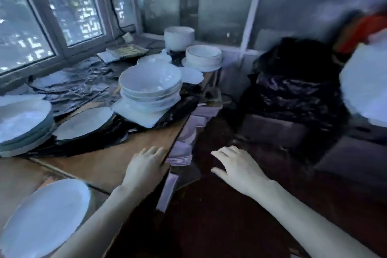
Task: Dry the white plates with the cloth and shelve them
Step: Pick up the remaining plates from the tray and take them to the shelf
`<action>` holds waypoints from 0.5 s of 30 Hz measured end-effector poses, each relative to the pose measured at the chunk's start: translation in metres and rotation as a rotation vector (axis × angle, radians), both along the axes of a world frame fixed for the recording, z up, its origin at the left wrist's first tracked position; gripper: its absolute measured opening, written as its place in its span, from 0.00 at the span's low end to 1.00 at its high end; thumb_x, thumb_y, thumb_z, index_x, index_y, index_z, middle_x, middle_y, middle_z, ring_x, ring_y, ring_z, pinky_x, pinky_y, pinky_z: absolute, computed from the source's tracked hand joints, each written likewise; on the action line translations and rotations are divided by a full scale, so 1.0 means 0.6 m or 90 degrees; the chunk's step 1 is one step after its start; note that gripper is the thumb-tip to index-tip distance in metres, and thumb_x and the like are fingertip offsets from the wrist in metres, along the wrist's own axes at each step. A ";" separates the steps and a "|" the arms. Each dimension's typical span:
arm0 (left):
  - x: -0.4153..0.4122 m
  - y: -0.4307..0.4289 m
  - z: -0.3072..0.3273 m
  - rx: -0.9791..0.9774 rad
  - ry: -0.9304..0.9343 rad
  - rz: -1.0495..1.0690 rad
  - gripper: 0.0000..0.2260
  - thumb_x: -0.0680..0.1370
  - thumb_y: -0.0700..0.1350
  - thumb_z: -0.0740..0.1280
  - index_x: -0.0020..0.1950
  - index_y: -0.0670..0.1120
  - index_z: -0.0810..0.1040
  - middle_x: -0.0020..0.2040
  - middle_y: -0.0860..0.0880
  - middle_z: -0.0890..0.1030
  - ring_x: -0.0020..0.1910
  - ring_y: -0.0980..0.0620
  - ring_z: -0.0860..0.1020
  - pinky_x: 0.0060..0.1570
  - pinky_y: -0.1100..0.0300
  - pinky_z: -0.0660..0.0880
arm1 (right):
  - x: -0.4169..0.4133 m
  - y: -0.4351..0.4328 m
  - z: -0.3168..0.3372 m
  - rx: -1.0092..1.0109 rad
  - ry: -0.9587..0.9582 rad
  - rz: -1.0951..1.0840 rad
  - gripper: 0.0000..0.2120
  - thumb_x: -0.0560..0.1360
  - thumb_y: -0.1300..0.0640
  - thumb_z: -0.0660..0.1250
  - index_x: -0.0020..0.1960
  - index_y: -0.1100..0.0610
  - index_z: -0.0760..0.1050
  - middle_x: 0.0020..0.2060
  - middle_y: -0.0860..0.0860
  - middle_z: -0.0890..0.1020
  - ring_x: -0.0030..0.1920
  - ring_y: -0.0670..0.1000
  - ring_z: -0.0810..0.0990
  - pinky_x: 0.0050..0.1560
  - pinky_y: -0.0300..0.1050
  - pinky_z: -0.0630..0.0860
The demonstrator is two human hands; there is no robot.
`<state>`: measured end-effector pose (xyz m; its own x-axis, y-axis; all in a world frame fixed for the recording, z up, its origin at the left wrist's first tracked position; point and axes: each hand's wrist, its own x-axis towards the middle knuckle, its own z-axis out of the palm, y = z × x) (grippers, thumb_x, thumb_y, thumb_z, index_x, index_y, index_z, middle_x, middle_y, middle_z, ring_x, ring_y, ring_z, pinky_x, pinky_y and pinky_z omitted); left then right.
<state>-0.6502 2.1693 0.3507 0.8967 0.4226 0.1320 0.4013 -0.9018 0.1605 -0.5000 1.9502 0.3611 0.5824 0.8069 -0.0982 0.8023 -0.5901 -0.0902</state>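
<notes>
Tabletop, brown wood (100, 165), left half of the frame. Wiping is best done over it, not past its edge.

Sheet, black crumpled plastic (79, 88), upper left, spread over the far part of the tabletop. It looks slippery, so lift crockery clear rather than dragging it.

Bag, black plastic, bulging (293, 81), centre right, well apart from the crockery.

Plate, white, round, large (46, 216), lower left corner, lying alone on the wood. It is the nearest to reach and a sensible one to take next.

Plates, white, stacked (21, 119), left edge, resting on the sheet. Take them from the top, one at a time.

Plate, white, round (364, 90), right edge, blurred. I cannot tell what bears it.

Bowls, white, nested (149, 84), centre of the frame. These are not plates, so leave them be.

Left hand (146, 165), bottom centre, at the table's edge, fingers straight and relaxed, holding nothing.

Right hand (236, 165), near it to the right, beyond the table's edge, fingers loosely spread, empty.

Cloth: none visible from where I stand. With both hands bare, I judge finding it to be the first need. After that, one hand should support the plate from beneath while the other wipes both faces and the rim.
</notes>
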 end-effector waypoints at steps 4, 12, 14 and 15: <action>0.142 -0.194 0.042 0.054 -0.004 -0.271 0.19 0.81 0.56 0.59 0.71 0.54 0.70 0.63 0.52 0.77 0.64 0.47 0.73 0.59 0.53 0.69 | 0.017 -0.276 0.019 -0.013 -0.109 -0.147 0.26 0.81 0.41 0.58 0.75 0.51 0.65 0.69 0.48 0.73 0.68 0.53 0.70 0.67 0.50 0.68; 0.293 -0.798 0.091 0.055 -0.123 -0.675 0.18 0.81 0.54 0.59 0.71 0.55 0.71 0.62 0.55 0.78 0.62 0.51 0.74 0.61 0.55 0.71 | -0.119 -0.874 0.092 -0.061 -0.153 -0.548 0.27 0.82 0.40 0.56 0.78 0.47 0.60 0.72 0.46 0.70 0.72 0.51 0.65 0.72 0.49 0.62; 0.284 -0.965 0.099 0.039 -0.110 -0.768 0.17 0.81 0.54 0.60 0.69 0.55 0.72 0.60 0.54 0.78 0.61 0.51 0.75 0.59 0.54 0.73 | -0.190 -1.009 0.097 -0.054 -0.167 -0.658 0.27 0.82 0.40 0.57 0.78 0.47 0.61 0.72 0.45 0.70 0.72 0.50 0.65 0.72 0.48 0.63; 0.273 -1.046 0.097 0.023 -0.101 -0.805 0.17 0.80 0.54 0.60 0.69 0.55 0.72 0.60 0.54 0.79 0.61 0.51 0.75 0.59 0.54 0.73 | -0.229 -1.069 0.098 -0.049 -0.175 -0.711 0.27 0.81 0.39 0.57 0.78 0.46 0.61 0.71 0.45 0.71 0.72 0.50 0.66 0.71 0.48 0.63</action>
